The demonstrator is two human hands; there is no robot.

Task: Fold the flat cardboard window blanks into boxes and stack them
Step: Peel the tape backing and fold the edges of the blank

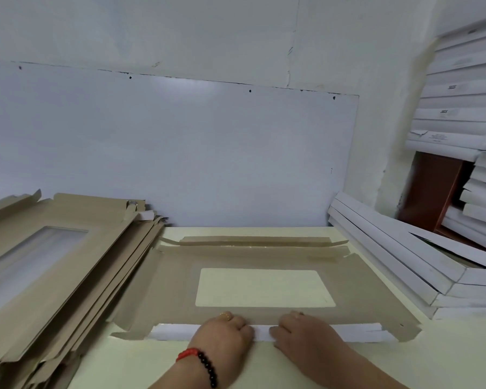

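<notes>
While both hands work the near flap, the scene reads so:
Left hand point(227, 334): fingers curled over the near edge of the flat blank point(264, 313), gripping its white folded flap point(261, 334).
Right hand point(300, 336): gripping the same flap, just beside the left.
Blank: lying brown side up on the pale table point(446, 360), window point(264, 287) centred.
Left side: stack of unfolded blanks point(54, 270).
Right, farther: folded white boxes point(404, 262) stacked against the wall.

Head-height view, forward-down, close over table point(446, 346)

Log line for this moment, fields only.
step: folding near flap | blank: flat on table | left hand: gripping flap | right hand: gripping flap | blank stack: left
</notes>
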